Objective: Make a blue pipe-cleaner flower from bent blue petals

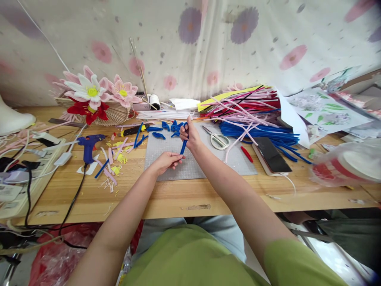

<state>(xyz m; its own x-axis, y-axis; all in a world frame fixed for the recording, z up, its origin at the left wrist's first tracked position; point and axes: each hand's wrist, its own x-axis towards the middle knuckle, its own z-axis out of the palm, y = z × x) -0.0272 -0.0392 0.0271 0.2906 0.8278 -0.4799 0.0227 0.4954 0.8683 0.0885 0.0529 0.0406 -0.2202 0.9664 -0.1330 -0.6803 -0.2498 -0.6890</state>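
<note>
Between my two hands runs a short length of blue pipe cleaner (183,147), held above a grey cutting mat (199,169). My left hand (166,162) pinches its lower end, while my right hand (191,135) has its fingers closed round the upper part. Several folded blue petal-like pieces (158,135) lie on the mat's far left, partly behind my right hand. To the right of that hand rest white-handled scissors (218,140). A bundle of straight blue pipe cleaners (258,133) is spread past the scissors.
At the left are a blue glue gun (88,147), a power strip (35,186) and scraps (113,161). Fuzzy flowers (91,93) stand at the back left. A phone (270,154), a small red piece (247,154) and a plastic-wrapped tub (348,167) are to the right.
</note>
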